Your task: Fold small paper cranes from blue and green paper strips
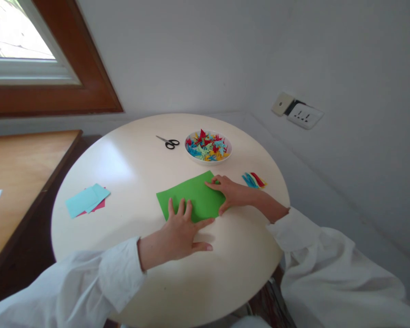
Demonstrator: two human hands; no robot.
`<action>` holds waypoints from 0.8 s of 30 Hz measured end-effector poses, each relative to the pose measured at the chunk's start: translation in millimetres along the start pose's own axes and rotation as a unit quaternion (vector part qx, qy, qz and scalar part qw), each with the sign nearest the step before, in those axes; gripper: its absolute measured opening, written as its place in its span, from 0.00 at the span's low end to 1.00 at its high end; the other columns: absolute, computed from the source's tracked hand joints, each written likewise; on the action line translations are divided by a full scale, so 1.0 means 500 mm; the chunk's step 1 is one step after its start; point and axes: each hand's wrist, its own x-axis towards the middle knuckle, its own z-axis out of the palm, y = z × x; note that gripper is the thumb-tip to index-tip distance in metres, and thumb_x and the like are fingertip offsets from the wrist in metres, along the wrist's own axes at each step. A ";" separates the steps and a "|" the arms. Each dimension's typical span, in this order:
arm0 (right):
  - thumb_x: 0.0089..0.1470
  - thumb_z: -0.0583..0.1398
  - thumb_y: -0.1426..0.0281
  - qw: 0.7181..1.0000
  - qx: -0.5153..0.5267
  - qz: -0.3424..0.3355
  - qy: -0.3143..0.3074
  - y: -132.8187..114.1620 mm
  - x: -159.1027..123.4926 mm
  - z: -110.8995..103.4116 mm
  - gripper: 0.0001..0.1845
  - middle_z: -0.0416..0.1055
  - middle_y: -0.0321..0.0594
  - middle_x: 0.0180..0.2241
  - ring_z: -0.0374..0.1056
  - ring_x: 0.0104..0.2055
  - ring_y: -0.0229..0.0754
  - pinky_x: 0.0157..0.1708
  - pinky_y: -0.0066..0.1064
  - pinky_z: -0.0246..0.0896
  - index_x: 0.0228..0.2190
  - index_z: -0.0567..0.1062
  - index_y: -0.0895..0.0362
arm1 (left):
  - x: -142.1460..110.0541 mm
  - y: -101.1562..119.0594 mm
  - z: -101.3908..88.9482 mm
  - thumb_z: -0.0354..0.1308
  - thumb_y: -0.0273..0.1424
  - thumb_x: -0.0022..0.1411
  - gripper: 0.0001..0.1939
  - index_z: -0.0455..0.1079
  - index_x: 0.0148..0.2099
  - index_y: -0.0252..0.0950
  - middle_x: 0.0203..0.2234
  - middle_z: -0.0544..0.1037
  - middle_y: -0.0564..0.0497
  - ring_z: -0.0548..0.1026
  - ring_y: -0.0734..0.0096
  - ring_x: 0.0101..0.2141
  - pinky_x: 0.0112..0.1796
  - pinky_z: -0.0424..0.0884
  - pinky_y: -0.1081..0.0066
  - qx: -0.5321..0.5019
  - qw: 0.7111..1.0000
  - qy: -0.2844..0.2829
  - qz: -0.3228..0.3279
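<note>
A green sheet of paper (194, 196) lies flat near the middle of the round cream table (130, 168). My left hand (182, 230) rests on the sheet's near edge with its fingers spread flat. My right hand (230, 192) lies on the sheet's right edge, with its fingers stretched along the paper and the thumb under the near corner. Neither hand lifts anything off the table.
A white bowl (208, 148) full of several small coloured paper cranes stands behind the sheet. Black scissors (169, 142) lie to its left. Light blue and pink sheets (87, 200) lie at the left, coloured paper strips (254, 180) at the right. A wooden sill (20, 173) borders the left.
</note>
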 end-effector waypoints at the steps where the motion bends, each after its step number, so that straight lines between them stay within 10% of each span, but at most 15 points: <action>1: 0.33 0.68 0.54 1.000 -0.009 -0.007 -0.001 0.005 0.000 -0.001 0.53 0.56 0.49 0.56 0.51 0.59 0.54 0.53 0.44 0.52 0.59 0.56 0.51 | 0.000 -0.001 0.002 0.42 0.59 0.54 0.33 0.57 0.60 0.56 0.54 0.63 0.38 0.56 0.35 0.54 0.47 0.43 0.30 -0.002 1.000 0.001 0.001; 15: 0.35 0.69 0.59 0.994 -0.103 0.034 -0.034 0.041 -0.032 -0.059 0.43 0.62 0.45 0.49 0.60 0.48 0.53 0.46 0.46 0.57 0.55 0.63 0.43 | 0.003 -0.002 -0.003 0.43 0.58 0.54 0.33 0.55 0.61 0.56 0.56 0.60 0.35 0.54 0.32 0.56 0.47 0.45 0.30 -0.011 1.000 -0.027 0.006; 24: 0.48 0.62 0.63 0.992 -0.097 0.031 0.080 0.026 -0.062 -0.077 0.29 0.65 0.49 0.50 0.63 0.51 0.53 0.49 0.48 0.58 0.53 0.67 0.52 | -0.001 -0.003 0.020 0.40 0.60 0.54 0.33 0.51 0.61 0.60 0.60 0.55 0.37 0.50 0.28 0.58 0.46 0.45 0.28 -0.039 0.999 -0.017 -0.021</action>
